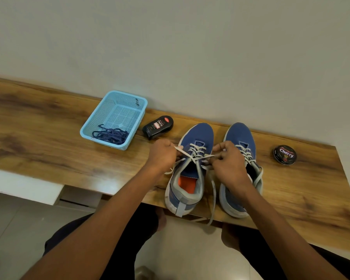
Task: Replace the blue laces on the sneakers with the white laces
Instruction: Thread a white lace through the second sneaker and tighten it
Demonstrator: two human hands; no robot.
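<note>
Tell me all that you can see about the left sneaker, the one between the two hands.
The left sneaker is blue mesh with grey collar lining, a white sole and an orange insole. It stands upright on the wooden table, toe toward the wall, heel at the near edge, beside the right sneaker. A white lace runs through its eyelets; the left hand and right hand each pinch an end, and one loose end hangs over the table edge.

**Desk layout**

Two sneakers stand side by side on the desk. Left of them: bottle, then basket holding the old laces. Right of them: tin. Wall behind the desk.
</note>
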